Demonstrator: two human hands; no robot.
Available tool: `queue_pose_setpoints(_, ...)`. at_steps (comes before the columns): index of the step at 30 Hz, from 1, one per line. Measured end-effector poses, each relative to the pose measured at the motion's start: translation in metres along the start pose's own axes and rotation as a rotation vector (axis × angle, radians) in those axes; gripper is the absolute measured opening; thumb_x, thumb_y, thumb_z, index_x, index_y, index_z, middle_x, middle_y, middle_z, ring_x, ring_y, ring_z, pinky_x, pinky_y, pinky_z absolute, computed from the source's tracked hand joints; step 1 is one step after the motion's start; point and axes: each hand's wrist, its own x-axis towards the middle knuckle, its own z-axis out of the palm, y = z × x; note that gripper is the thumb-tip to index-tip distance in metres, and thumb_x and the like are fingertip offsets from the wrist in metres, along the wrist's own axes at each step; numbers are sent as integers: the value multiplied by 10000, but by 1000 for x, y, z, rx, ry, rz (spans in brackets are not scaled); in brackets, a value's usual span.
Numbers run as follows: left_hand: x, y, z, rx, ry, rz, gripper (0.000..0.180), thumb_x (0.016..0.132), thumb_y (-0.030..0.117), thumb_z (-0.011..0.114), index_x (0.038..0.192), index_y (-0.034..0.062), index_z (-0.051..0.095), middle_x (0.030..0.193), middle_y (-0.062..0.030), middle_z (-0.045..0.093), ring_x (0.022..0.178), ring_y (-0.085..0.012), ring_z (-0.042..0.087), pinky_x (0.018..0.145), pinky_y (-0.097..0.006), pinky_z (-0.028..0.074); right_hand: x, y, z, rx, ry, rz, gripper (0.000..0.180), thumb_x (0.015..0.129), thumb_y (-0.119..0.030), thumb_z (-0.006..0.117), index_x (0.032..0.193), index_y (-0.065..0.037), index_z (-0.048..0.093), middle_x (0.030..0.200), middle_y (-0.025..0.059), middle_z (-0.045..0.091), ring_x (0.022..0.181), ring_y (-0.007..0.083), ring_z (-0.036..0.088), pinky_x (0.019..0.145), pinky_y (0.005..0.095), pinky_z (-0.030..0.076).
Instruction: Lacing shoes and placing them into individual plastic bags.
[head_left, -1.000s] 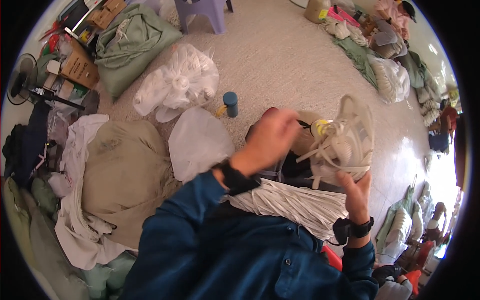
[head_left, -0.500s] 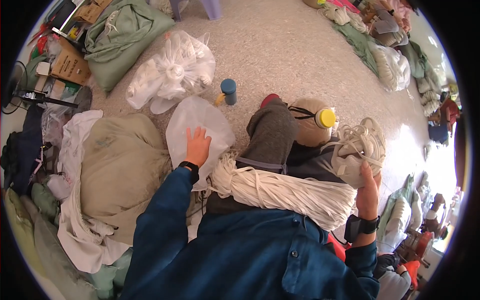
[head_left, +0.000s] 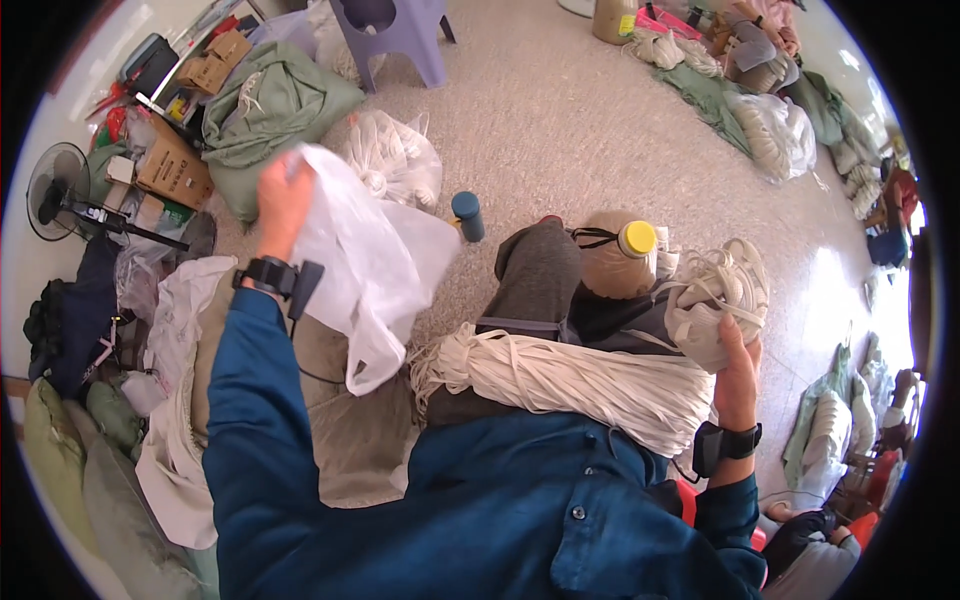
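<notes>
Bag [head_left: 365,250]: white plastic, it hung limp from the left hand [head_left: 285,205], its long axis slanting from there down and right, a loop at the low end; nothing showed inside.
Left fingers: clenched on its upper edge.
Shoe [head_left: 715,300]: beige, loosely laced, it sat in the right hand [head_left: 738,375], its long axis running away from the wearer.
Right fingers: grasping the shoe, thumb on the near end; I couldn't see the rest.
Gap: the bag was well left of the shoe; the knee [head_left: 540,265] and jug [head_left: 612,270] stood between, the lace bundle [head_left: 580,385] on the nearer side.
Jug: yellow cap on; I couldn't tell what filled it.
Clear bag [head_left: 405,150]: on the floor [head_left: 530,110], pale things bunched inside.
Sack [head_left: 300,95]: green, contents hidden.
</notes>
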Motion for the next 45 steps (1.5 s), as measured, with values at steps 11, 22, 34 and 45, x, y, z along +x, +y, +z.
queue_pose_setpoints(11, 97, 177, 33, -793, 8, 20, 381, 909, 330, 662, 1016, -35, 687, 924, -35, 666, 802, -105, 590, 711, -265, 477, 4, -55, -53, -186, 99, -224, 456, 902, -181, 674, 1282, 48, 568, 1142, 137, 679, 1007, 195, 657, 888, 323, 526)
queue_pose_setpoints(22, 88, 245, 226, -326, -541, 365, 133, 867, 111, 657, 914, -13, 663, 792, -14, 658, 710, -75, 544, 657, -249, 451, 174, -26, -137, -586, 22, -155, 398, 830, -231, 750, 1118, 34, 679, 1013, 136, 722, 882, 160, 689, 740, 308, 549)
queue_pose_setpoints(34, 10, 127, 359, -241, -557, 52, 115, 881, 73, 630, 932, -29, 614, 795, -28, 603, 769, -99, 523, 694, -263, 438, 399, 180, -97, -1463, -341, -533, 294, 692, -270, 775, 914, -96, 691, 954, 69, 639, 1045, 265, 575, 1072, 498, 312)
queue_pose_setpoints(45, 10, 123, 373, -204, -659, -8, 179, 940, 108, 622, 1045, -36, 615, 920, -33, 635, 856, -102, 551, 782, -243, 450, 407, 187, -141, -1384, -459, -246, 442, 667, -396, 787, 927, -54, 683, 930, 139, 666, 952, 315, 630, 961, 477, 422)
